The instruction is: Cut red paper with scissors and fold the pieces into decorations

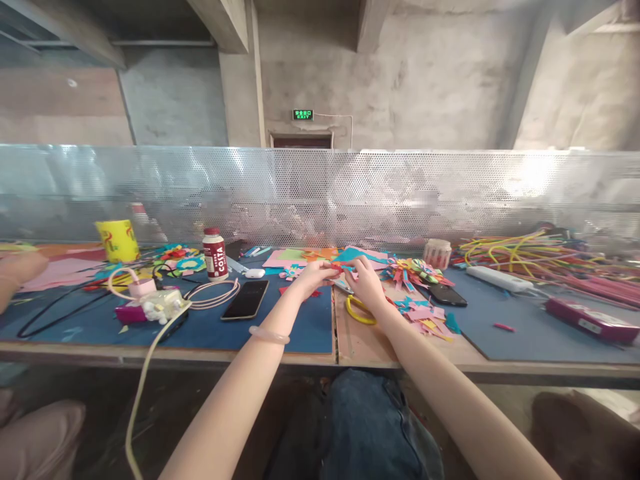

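My left hand (314,275) and my right hand (365,280) meet above the table's middle, with fingers pinched on a small red paper piece (338,267) between them. Its exact shape is partly hidden by the fingertips. Under my right hand rest scissors with yellow handles (361,312). Red paper (316,293) lies on the blue mat beside my left hand. Paper flowers (413,272) and a heap of cut paper strips (427,319) sit to the right of my right hand.
On the left are a black phone (245,300), a brown-red bottle (215,255), cables and a power adapter (159,305). Another person's hand (23,272) is at the far left. Rightward are a second phone (447,295), a clear jar (437,253), a white power strip (499,279) and coloured pipe cleaners (530,257).
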`<action>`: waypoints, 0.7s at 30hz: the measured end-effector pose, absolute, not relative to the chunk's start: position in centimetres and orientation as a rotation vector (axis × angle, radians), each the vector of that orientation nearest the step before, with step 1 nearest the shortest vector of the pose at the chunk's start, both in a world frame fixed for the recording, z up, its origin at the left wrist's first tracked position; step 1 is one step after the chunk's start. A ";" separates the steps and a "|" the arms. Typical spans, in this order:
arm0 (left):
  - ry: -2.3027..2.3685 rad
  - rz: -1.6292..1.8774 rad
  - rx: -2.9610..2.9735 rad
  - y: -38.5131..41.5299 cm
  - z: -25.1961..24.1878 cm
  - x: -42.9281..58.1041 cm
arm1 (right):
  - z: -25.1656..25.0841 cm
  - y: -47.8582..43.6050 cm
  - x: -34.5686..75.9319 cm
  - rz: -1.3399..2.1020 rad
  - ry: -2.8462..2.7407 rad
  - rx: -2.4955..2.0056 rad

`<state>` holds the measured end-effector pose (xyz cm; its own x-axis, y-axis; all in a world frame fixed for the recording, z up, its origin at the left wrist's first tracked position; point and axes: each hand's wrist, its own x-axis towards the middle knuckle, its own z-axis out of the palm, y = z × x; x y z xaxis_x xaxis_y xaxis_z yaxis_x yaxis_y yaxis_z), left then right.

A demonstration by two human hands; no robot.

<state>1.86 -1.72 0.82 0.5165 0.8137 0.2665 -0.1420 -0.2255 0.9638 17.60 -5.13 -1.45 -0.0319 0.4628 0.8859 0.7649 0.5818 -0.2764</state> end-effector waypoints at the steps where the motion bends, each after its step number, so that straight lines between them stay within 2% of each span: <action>1: 0.588 0.998 1.542 -1.7 0.8 1.9 | -1.4 -5.3 17.5 -0.428 -1.714 -1.018; 7: 0.544 1.019 1.555 -1.8 0.8 1.9 | -1.2 -5.4 17.1 -0.678 -1.827 -1.014; 21: 0.529 1.005 1.624 -2.2 1.1 1.8 | -1.2 -5.5 17.1 -0.659 -1.801 -1.045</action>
<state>1.81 -2.17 1.13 0.5403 0.7709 0.3373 -0.1590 -0.3001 0.9406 17.10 -5.47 -1.16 -0.2150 0.3753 0.9016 0.8686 0.4956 0.0009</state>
